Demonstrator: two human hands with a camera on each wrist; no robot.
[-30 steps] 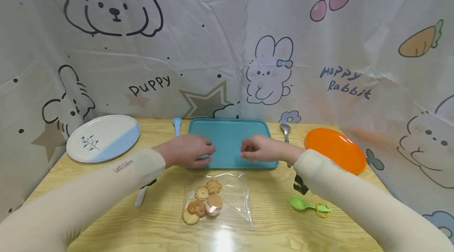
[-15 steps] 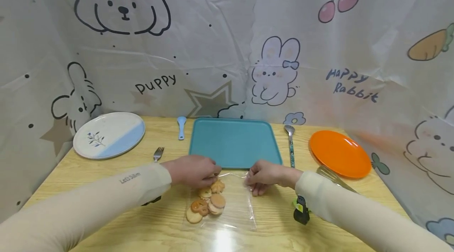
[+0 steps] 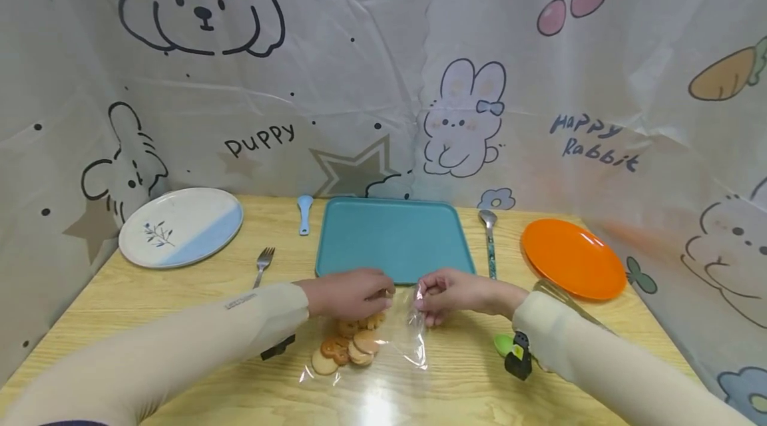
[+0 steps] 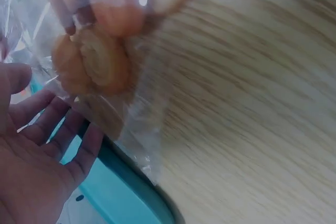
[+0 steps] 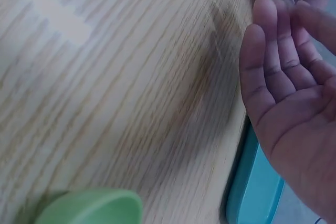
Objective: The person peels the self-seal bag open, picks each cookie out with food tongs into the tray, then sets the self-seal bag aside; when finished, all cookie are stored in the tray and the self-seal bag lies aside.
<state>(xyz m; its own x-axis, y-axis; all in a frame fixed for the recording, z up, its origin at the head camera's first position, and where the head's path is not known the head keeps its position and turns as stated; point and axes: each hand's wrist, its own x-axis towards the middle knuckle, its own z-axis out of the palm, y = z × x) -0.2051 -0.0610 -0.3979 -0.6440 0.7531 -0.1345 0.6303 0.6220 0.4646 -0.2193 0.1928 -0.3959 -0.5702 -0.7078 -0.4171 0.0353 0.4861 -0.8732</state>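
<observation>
Right grip [image 3: 458, 293] is nipped down to a thumb-and-finger pinch on the far edge of the clear bag [image 3: 401, 343], around its 1 o'clock corner. Left grip [image 3: 353, 293] is at 11 o'clock and way looser: the wrist view has the fingers long and a bit spread, a gap to the thumb, tips up against the film. I can't see a real pinch there.

The bag sits at the near-middle of the worktop [image 3: 473, 379], cookies [image 3: 359, 349] bunched toward its 9 o'clock side. Can't tell which end the bag opens at, fwiw.

What I'd worry about: the film looks thin and slick, so it could slide out of that one pinch, and all the weight is off to one side. Tip it and I'd bet the cookies go in a heap. The left fingers are right over the top ones too, so a careless squeeze could crumble them. Yank hard and the film might tear.

Further out, the teal tray [image 3: 392, 239] is at 12, just past the knuckles, so easy to bump. Fork [image 3: 263, 263] at 10 and green spoon [image 3: 503, 344] at 3, near the right sleeve, could get dragged by a forearm.
</observation>
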